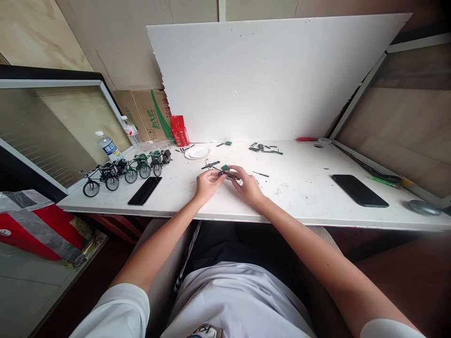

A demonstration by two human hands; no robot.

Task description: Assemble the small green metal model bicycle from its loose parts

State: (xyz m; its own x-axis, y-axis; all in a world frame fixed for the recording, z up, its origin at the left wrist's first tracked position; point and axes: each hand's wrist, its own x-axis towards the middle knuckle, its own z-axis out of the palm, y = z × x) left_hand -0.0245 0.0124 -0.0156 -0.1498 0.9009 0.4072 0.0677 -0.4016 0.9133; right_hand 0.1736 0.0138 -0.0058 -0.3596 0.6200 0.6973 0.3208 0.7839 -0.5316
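My left hand (207, 183) and my right hand (247, 184) meet over the middle of the table, both closed on a small dark model part (230, 174). The part's exact shape is mostly hidden by my fingers. Just behind them shows a small green piece (225, 167); whether it is joined to the held part I cannot tell. Thin black pieces (210, 165) lie beyond my left fingers, and a slim dark strip (260, 174) rests to the right of my right hand. At the left stands a row of miniature bicycles (131, 173), some black and some green.
Dark and green loose parts (264, 149) lie farther back. White plates (198, 152) sit near a red box (180, 131). One phone (144, 190) lies left, another (360, 190) right. Bottles (108, 146) stand behind the bicycles. A white board (268, 80) leans at the back.
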